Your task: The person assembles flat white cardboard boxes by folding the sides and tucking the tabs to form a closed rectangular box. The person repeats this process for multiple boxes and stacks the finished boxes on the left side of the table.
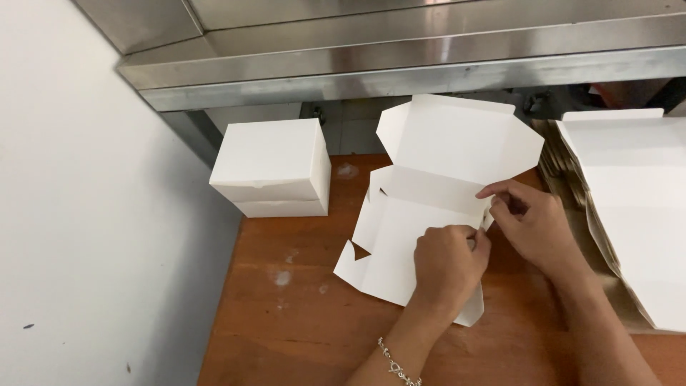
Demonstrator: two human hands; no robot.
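a brown wooden table sits under a steel shelf, with a pale wall to your left. your left hand lies closed on a flat white cardboard box blank, its grip pinching the right side flap. just right of it, your right hand pinches the same flap edge, fingertips nearly touching the left's. beyond and left of both grips stands a folded white box. to the right of your right hand lies a stack of flat blanks.

orange-brown wooden table with finished white boxes, unfolded box blank, flat stack
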